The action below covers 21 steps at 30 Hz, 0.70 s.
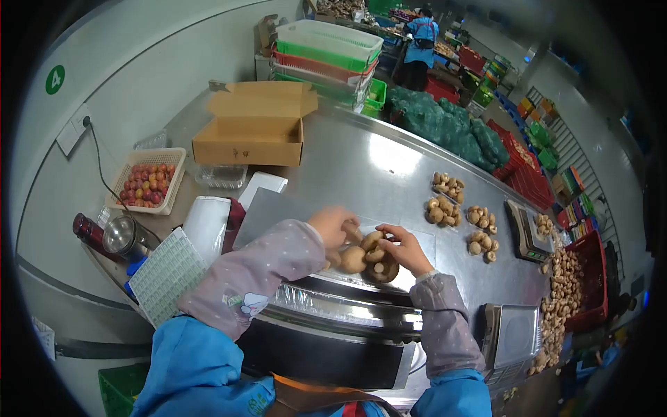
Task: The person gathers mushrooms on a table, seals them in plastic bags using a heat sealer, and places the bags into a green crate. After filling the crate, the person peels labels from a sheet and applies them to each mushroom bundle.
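Note:
A cluster of brown shiitake mushrooms (353, 260) lies on the pale surface behind the film wrapping machine (326, 306). At the cluster's left side, my left hand (333, 226) has its fingers curled on a mushroom (353, 233). My right hand (408, 251) reaches in from the right, thumb and fingers closed on a mushroom (373, 240) at the top of the cluster. A large mushroom with its stem showing (381, 270) sits just below that hand. My palms and the lower mushrooms are partly hidden.
Several mushroom piles (445, 210) stand right on the steel table (333, 153). Two scales (515, 333) (529, 233) flank loose mushrooms (561, 306). Left are a cardboard box (246, 142), a fruit basket (148, 182) and a label sheet (169, 276). A person (422, 45) stands far back.

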### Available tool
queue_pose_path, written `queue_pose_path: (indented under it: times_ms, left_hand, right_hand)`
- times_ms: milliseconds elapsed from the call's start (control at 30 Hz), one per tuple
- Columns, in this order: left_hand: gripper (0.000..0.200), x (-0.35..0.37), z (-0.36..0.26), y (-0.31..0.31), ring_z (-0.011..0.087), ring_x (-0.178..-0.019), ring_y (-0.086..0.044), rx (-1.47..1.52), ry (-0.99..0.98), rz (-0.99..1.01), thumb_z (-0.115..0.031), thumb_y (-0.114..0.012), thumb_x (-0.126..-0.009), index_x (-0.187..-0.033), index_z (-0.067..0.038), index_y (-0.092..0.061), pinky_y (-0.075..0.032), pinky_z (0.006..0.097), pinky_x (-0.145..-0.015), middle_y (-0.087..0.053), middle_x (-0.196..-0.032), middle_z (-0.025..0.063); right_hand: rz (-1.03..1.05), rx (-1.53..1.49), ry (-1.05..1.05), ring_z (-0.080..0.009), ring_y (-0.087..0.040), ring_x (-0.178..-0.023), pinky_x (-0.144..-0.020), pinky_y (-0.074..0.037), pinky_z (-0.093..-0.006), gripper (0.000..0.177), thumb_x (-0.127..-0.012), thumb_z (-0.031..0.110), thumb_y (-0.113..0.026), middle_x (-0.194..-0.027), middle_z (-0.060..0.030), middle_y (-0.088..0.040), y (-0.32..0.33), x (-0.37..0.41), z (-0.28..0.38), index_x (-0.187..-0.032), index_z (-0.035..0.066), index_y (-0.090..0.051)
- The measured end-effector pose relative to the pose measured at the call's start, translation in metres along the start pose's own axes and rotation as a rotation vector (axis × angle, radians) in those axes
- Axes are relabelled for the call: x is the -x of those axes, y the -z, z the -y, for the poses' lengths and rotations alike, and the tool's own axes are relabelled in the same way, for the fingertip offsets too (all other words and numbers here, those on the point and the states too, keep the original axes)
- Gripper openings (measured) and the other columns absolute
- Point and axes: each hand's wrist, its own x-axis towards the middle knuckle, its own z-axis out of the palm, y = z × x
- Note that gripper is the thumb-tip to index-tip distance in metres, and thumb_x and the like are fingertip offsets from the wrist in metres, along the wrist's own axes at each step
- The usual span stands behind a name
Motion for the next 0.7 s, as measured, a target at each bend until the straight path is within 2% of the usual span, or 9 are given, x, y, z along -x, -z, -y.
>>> queue_pose_path:
  times_ms: [100,233,333,433,500,533,600,667,700]
  left_hand:
    - [0.038,0.007,-0.003,-0.01,0.0322,-0.093,-0.06,0.014,-0.167,-0.222,0.0,-0.059,-0.066,-0.103,-0.006,-0.057,-0.048,0.0369,-0.083,-0.062,-0.099,0.016]
    - [0.037,0.021,-0.012,0.0,0.0328,-0.093,-0.06,0.094,-0.004,-0.031,-0.004,-0.06,-0.068,-0.104,-0.007,-0.052,-0.048,0.0373,-0.083,-0.062,-0.095,0.0166]
    - [0.04,0.03,-0.01,0.004,0.0361,-0.088,-0.06,0.016,0.086,-0.019,-0.015,-0.065,-0.072,-0.109,-0.006,-0.051,-0.049,0.0405,-0.076,-0.06,-0.097,0.0204]
    - [0.05,0.035,-0.002,-0.011,0.035,-0.097,-0.057,0.04,-0.058,-0.16,-0.029,-0.071,-0.069,-0.111,-0.009,-0.053,-0.044,0.0429,-0.084,-0.058,-0.104,0.0173]
    - [0.061,0.044,-0.011,-0.015,0.0302,-0.11,-0.05,-0.318,-0.284,-0.145,-0.035,-0.076,-0.065,-0.115,-0.009,-0.053,-0.037,0.0416,-0.096,-0.052,-0.118,0.0123]
    - [0.066,0.043,-0.008,-0.02,0.0309,-0.116,-0.045,-0.279,-0.234,-0.127,-0.038,-0.076,-0.063,-0.119,-0.012,-0.053,-0.03,0.0432,-0.102,-0.052,-0.118,0.0117]
    - [0.068,0.044,-0.008,-0.023,0.0291,-0.114,-0.047,-0.387,-0.274,-0.17,-0.039,-0.077,-0.063,-0.12,-0.011,-0.052,-0.034,0.0416,-0.099,-0.051,-0.119,0.0119]
    - [0.069,0.047,-0.016,-0.018,0.0272,-0.113,-0.049,-0.494,-0.314,-0.213,-0.039,-0.077,-0.064,-0.12,-0.01,-0.052,-0.038,0.04,-0.097,-0.051,-0.12,0.0121]
    - [0.067,0.047,-0.02,-0.012,0.0243,-0.112,-0.05,-0.231,-0.138,-0.126,-0.039,-0.076,-0.068,-0.122,-0.009,-0.05,-0.041,0.0371,-0.094,-0.05,-0.121,0.012]
  right_hand:
    - [0.074,-0.172,-0.139,-0.016,-0.059,-0.08,-0.073,-0.049,-0.0282,0.035,-0.079,0.017,-0.064,-0.094,-0.0077,-0.063,0.002,-0.009,-0.008,-0.112,0.003,-0.06]
    - [0.1,-0.174,-0.106,-0.0127,-0.058,-0.074,-0.07,-0.049,-0.0267,0.03,-0.081,0.018,-0.064,-0.089,-0.0063,-0.063,0.002,-0.016,-0.014,-0.108,0.003,-0.06]
    - [0.097,-0.323,-0.224,-0.0116,-0.058,-0.075,-0.071,-0.048,-0.0259,0.028,-0.084,0.018,-0.063,-0.087,-0.0059,-0.063,0.002,-0.017,-0.013,-0.107,0.003,-0.06]
    - [0.047,-0.332,-0.278,-0.0114,-0.057,-0.077,-0.072,-0.047,-0.0267,0.025,-0.087,0.021,-0.061,-0.085,-0.0051,-0.063,-0.003,-0.013,-0.008,-0.106,0.004,-0.062]
    - [-0.016,-0.236,-0.182,-0.0181,-0.06,-0.077,-0.073,-0.048,-0.0311,0.027,-0.087,0.025,-0.058,-0.083,-0.0088,-0.064,-0.014,-0.015,-0.023,-0.105,0.007,-0.065]
    - [-0.069,-0.013,-0.118,-0.023,-0.06,-0.079,-0.074,-0.048,-0.0333,0.027,-0.087,0.027,-0.058,-0.083,-0.011,-0.064,-0.016,-0.012,-0.017,-0.105,0.008,-0.065]
    - [-0.107,0.426,-0.055,-0.0333,-0.058,-0.09,-0.082,-0.046,-0.0361,0.031,-0.087,0.029,-0.056,-0.095,-0.0172,-0.062,-0.011,-0.007,0.002,-0.111,0.011,-0.063]
    - [-0.137,0.315,-0.003,-0.0323,-0.057,-0.094,-0.084,-0.045,-0.0364,0.033,-0.087,0.03,-0.056,-0.101,-0.0169,-0.06,-0.012,-0.002,-0.006,-0.114,0.01,-0.061]
    - [-0.169,0.204,0.05,-0.0314,-0.055,-0.098,-0.085,-0.045,-0.0366,0.036,-0.087,0.03,-0.056,-0.107,-0.0167,-0.058,-0.012,0.002,-0.011,-0.116,0.01,-0.059]
